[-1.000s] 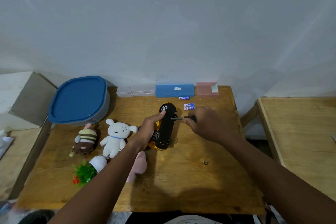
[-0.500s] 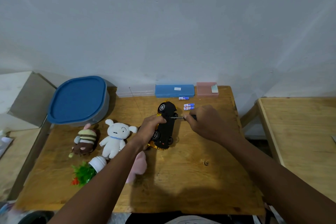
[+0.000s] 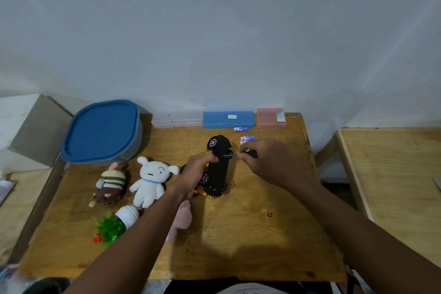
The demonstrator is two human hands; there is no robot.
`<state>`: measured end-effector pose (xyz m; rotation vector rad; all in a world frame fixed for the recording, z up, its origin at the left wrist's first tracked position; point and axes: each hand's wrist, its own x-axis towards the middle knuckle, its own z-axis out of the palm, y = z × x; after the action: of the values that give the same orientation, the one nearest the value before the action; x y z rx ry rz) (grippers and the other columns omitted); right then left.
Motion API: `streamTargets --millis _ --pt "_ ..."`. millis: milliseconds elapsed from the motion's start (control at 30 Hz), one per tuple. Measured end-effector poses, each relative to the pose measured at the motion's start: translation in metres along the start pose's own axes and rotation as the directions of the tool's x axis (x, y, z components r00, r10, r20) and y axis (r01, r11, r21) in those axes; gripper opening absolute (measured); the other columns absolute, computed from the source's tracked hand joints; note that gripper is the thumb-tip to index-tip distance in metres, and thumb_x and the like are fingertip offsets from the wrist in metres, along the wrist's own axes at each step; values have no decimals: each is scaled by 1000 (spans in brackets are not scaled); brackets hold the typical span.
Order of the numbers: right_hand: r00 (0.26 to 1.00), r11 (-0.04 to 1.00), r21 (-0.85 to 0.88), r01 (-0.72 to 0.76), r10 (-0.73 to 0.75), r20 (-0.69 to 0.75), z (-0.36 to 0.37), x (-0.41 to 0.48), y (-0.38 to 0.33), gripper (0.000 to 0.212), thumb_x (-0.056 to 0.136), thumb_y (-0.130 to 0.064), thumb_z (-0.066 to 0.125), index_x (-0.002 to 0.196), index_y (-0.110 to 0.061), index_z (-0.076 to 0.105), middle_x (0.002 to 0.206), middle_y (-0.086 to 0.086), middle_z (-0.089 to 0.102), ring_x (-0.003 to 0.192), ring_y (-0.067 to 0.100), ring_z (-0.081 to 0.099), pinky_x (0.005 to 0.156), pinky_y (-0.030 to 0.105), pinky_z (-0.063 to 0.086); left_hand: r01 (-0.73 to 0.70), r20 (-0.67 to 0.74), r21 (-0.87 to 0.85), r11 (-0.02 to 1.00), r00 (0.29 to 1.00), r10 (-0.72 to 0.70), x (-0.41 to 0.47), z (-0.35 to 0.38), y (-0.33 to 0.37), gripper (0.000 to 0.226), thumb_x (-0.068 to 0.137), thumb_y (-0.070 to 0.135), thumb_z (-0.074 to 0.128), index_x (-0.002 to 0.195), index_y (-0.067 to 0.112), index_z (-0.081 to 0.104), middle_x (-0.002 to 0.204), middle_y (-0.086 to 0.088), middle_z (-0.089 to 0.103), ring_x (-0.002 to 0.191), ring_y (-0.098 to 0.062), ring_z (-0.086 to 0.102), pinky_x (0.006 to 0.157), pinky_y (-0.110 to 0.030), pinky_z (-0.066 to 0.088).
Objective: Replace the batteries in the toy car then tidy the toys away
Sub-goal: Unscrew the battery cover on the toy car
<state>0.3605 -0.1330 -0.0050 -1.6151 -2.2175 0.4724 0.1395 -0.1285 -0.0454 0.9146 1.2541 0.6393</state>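
Observation:
The toy car stands tipped on its side in the middle of the wooden table, black underside facing right, gold body underneath. My left hand grips it from the left. My right hand holds a small screwdriver whose tip touches the car's underside. Loose blue-and-white batteries lie just behind my right hand; another battery lies nearer the wall.
A grey tub with a blue lid sits back left. A blue case and a pink case line the wall. A white plush, striped plush, pink plush and toy plant lie left. Another table stands right.
My left fingers have curled further round the car's upper side. The screwdriver stays against the underside with my right hand shifted only slightly.

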Motion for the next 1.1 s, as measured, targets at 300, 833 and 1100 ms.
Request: streamTargets --millis 300,833,1100 --pt "1000 999 30 15 -15 -10 -9 -2 1 27 85 -30 72 112 -33 70 103 -5 67 88 14 61 68 38 57 79 46 -100 992 996 -75 2 1 1 69 73 49 65 127 6 61 116 -29 68 106 -44 66 104 -60 44" --pt "999 997 72 -18 15 47 -15 -2 7 19 88 -32 69 106 -34 73 95 -9 67 80 6 56 69 28 54 144 181 -436 889 981 -70 5 12 -9 57 77 33 58 125 2 62 109 -24 68 92 -39 66 81 -42 55" --pt "999 985 168 -41 43 -8 -14 0 6 15 86 -28 68 100 -28 73 90 -13 65 81 3 56 69 23 47 141 207 -513 847 978 -37 7 13 -8 55 79 30 55 126 1 61 106 -22 66 86 -38 67 75 -41 57"
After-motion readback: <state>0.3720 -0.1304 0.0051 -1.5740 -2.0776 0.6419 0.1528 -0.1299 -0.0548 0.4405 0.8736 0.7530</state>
